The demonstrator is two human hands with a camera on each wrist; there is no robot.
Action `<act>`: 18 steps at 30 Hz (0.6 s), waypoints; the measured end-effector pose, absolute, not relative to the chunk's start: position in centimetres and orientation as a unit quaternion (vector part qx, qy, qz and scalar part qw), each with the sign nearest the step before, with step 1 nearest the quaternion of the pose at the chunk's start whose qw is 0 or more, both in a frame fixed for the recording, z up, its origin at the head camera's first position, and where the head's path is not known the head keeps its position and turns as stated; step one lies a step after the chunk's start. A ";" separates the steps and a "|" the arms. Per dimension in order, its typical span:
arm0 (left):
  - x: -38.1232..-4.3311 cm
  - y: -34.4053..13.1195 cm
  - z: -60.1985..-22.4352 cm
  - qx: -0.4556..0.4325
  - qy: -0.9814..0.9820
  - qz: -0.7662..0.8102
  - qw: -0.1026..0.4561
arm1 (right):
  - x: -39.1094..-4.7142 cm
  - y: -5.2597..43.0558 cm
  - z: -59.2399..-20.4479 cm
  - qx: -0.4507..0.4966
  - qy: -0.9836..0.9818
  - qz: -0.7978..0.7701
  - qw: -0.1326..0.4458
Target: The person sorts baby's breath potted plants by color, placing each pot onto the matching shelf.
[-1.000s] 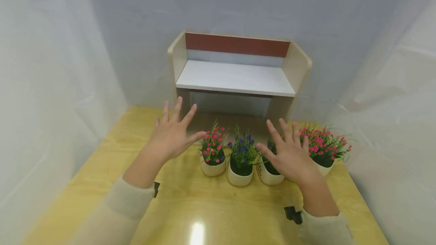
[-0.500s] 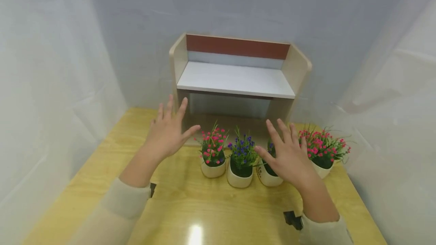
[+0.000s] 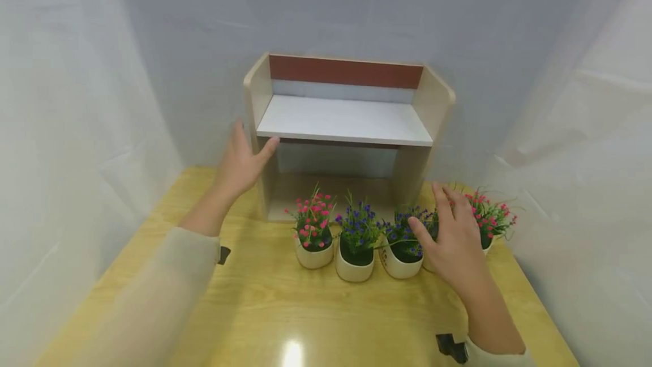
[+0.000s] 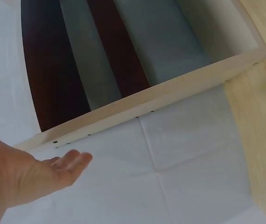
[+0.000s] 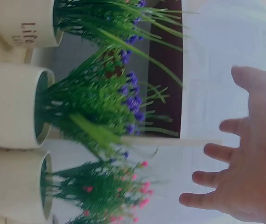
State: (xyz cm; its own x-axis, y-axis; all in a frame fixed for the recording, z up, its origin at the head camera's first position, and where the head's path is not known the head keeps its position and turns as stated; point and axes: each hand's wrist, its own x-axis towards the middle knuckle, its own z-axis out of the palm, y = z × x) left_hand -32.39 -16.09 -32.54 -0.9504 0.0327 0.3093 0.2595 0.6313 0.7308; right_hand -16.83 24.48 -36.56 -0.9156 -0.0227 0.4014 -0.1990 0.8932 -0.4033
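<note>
Across the near part of the wooden table, two pale sleeves reach forward. The right hand hangs by the right end of a row of upright white pots, its thumb and fingers spread, apart from the blooms in the right wrist view. Counting from the left, I see a pink-flowered pot, a purple-flowered pot, a lettered pot (I can read "Life" on its side), then a fourth pot and an end pot, both partly behind the hand in the head view. Beyond them stands the shelf unit, white board across, red-brown strip at the back. By its left panel, the left hand is raised, thumb wide of the fingers; whether it touches the wood, I cannot tell. Grey sheeting hangs behind everything.
</note>
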 end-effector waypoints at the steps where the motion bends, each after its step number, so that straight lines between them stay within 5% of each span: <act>1: -32.9 -16.1 -32.3 -0.085 -0.886 -0.436 0.136 | -16.7 24.7 -36.7 0.050 -0.950 0.231 0.205; 18: -38.6 -15.9 -30.6 -0.012 -0.826 -0.547 0.137 | -14.4 26.0 -41.3 -0.078 -0.857 0.457 0.225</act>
